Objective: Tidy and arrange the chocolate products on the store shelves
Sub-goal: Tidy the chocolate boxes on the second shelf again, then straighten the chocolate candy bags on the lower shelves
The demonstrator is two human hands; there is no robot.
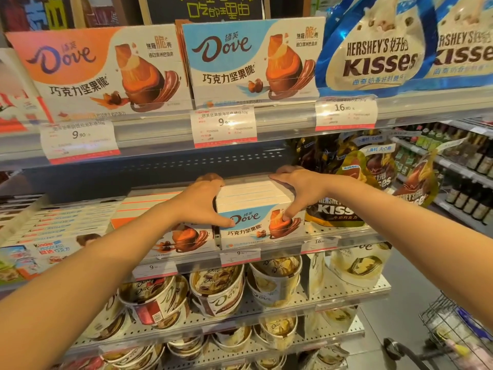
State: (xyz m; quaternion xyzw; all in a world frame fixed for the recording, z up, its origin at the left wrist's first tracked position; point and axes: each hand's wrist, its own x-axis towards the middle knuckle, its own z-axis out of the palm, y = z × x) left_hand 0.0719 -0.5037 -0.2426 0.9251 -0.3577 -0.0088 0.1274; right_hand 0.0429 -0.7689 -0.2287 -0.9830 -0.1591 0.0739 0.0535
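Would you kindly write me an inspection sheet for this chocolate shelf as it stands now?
Surface: middle shelf, price tags along its rail.
Job's things: blue Dove boxes stacked in a row, orange Dove boxes beside them on the left.
Clutter: Kisses bag leaning at right.
Grippers: left hand and right hand grip the blue stack from either side.
Cables: nothing seen.
Surroundings: Dove tubs below, wire cart at lower right.

Dove on blue box [254,62], Hershey's Kisses bag [378,54], 16.80 tag [346,112]
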